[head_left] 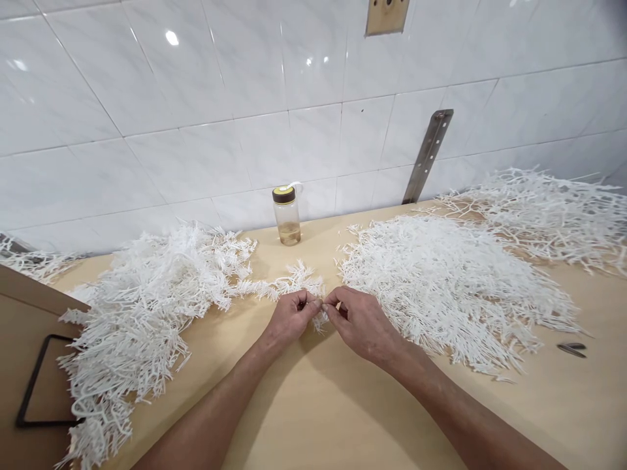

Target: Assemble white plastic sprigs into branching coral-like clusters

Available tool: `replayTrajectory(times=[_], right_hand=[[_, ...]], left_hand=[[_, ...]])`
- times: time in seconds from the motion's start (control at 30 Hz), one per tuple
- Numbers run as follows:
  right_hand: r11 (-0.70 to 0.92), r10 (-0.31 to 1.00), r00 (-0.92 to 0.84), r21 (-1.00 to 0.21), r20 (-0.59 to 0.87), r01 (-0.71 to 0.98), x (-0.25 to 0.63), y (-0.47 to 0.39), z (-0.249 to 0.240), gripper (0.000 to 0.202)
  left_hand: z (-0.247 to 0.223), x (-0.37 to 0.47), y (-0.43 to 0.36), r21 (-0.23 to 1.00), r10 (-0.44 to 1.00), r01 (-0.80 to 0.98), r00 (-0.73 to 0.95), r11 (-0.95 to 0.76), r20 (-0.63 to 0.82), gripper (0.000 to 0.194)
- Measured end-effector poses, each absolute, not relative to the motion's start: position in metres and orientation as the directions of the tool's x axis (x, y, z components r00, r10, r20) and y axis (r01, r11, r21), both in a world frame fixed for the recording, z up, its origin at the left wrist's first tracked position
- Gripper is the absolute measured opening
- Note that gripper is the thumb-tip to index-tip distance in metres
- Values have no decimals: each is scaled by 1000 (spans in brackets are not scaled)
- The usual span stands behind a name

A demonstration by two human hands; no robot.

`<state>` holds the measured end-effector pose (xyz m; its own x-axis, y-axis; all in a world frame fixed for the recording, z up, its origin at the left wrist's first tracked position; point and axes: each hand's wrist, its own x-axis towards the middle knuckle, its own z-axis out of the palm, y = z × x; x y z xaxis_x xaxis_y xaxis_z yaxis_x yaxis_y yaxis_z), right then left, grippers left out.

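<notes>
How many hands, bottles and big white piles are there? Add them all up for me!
Hands: 2 (left hand, right hand)
Bottle: 1
Big white piles: 3 (left pile, right pile, back-right pile), not counting the bit at the left edge
Total: 6

Workroom, small-workshop type; exact kind uncertain. Far wall (pixel 206 163): glossy white marbled tiles (pixel 313 140), with brass-coloured wall plate (pixel 382 18) at top and perforated metal bracket (pixel 425 160) at right. Work surface: one broad wood-toned table (pixel 304 418). Loose stock, in bulk: white branching pieces (pixel 441 281) heaped at left and right, looser sprays (pixel 563 212) at far right, their bulk marking a workplace. Sundries: one part-filled bottle (pixel 287 219), far side; small dark tool (pixel 572 352), right.
</notes>
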<state>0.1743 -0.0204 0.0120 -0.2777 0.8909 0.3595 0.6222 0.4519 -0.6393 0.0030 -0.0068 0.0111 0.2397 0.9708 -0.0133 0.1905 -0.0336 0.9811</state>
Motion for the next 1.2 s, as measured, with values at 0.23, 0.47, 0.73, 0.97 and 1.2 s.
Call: replayTrajectory(times=[0.23,0.47,0.73,0.97,1.2], right_hand=[[434,900,-338,-476,276,765,171,-24,7,15],[380,904,-237,-416,355,826,168,-17,1,15],[118,816,214,-517,537,848,230,13,13,6],[262,798,130,-533,588,804,225,9,17,16],[227,971,-174,-850,162,475,186,-10,18,31]], left_hand=[[9,5,-6,940,970,331,245,-85,1,28],[10,2,-6,951,954,308,287,-8,-84,25],[1,-2,-2,996,963,-14,257,93,-86,46],[6,-1,-3,982,972,-130,210,137,-108,45],[3,2,-4,999,979,-22,202,48,-43,44]])
